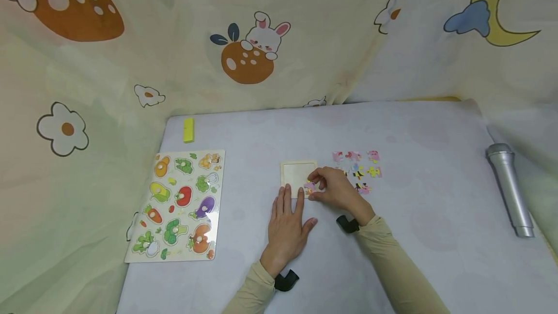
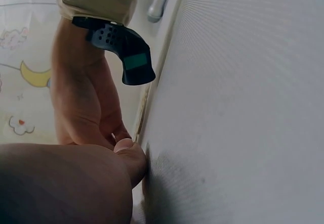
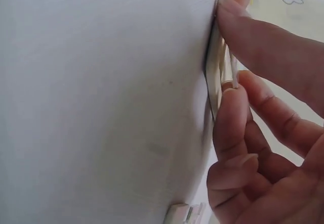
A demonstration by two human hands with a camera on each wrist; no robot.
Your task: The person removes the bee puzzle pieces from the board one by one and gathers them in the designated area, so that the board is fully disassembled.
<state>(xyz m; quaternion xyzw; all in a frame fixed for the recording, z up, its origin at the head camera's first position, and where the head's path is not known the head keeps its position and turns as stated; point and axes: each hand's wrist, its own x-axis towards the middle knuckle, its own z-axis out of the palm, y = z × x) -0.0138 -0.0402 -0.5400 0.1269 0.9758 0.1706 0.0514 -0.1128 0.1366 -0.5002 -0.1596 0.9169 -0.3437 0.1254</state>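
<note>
A small, shallow puzzle tray (image 1: 282,174) with a pale wooden rim lies in the middle of the table. My left hand (image 1: 285,231) lies nearly flat, fingers straight, with its fingertips at the tray's lower edge. My right hand (image 1: 337,189) pinches a pink jigsaw piece (image 1: 309,187) at the tray's lower right corner. In the right wrist view the piece (image 3: 233,72) shows edge-on, close over the tray's rim, between thumb and fingers. Several loose jigsaw pieces (image 1: 374,172), pink and yellow, lie in rows just right of that hand, which partly hides them.
At the left lies a vegetable picture board (image 1: 174,207), with a yellow block (image 1: 189,130) behind it. A silver microphone (image 1: 510,190) lies along the right side of the table. Printed cloth (image 1: 183,62) hangs behind the table's far edge.
</note>
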